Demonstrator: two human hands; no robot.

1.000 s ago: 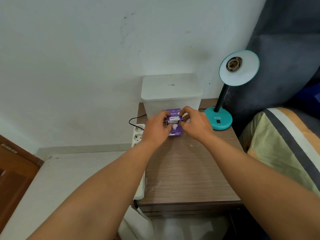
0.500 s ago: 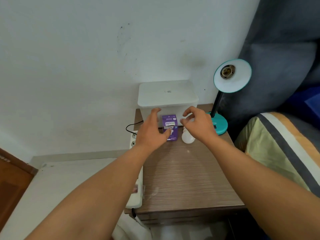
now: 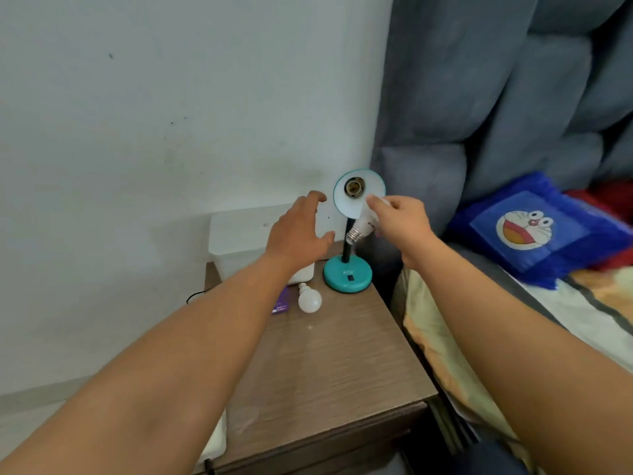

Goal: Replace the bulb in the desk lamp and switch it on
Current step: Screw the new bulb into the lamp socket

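A teal desk lamp stands at the back right of the wooden bedside table. Its shade faces me, and the socket inside is bare. My right hand holds a white bulb just below and in front of the shade, screw base pointing down-left. My left hand hovers open to the left of the lamp, fingers spread. A second white bulb lies on the table beside the purple bulb box, which my left forearm partly covers.
A white lidded plastic box sits at the back of the table against the wall. A bed with a grey padded headboard, a blue cartoon pillow and a striped blanket lies to the right. A black cable runs off the table's left side.
Both hands left the purple box on the table. My right hand rose with a bulb toward the lamp shade; my left hand lifted open beside the lamp. The view swung right.
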